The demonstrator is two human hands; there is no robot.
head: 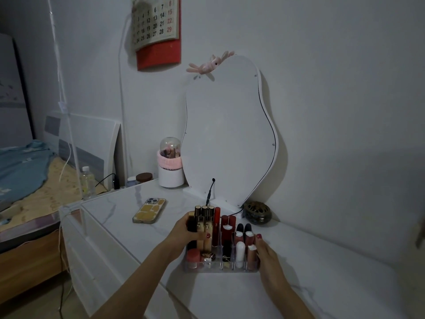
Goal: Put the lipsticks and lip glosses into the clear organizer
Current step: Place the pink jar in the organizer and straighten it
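Observation:
The clear organizer (220, 269) stands on the white marble-look table, filled with several upright lipsticks and lip glosses: gold-capped tubes (204, 217) at the back left, red tubes (228, 223) in the middle, black and white-capped ones (240, 248) to the right. My left hand (184, 233) grips the organizer's left side, fingers wrapped around a dark tube (192, 223) at that edge. My right hand (264, 249) presses against the organizer's right wall, thumb up by the tubes.
A phone (149, 210) in a yellow case lies left of the organizer. Behind stand a wavy mirror (230, 134), a white jar with a dome (171, 166) and a dark round pot (257, 212). The table edge drops to a bed on the left.

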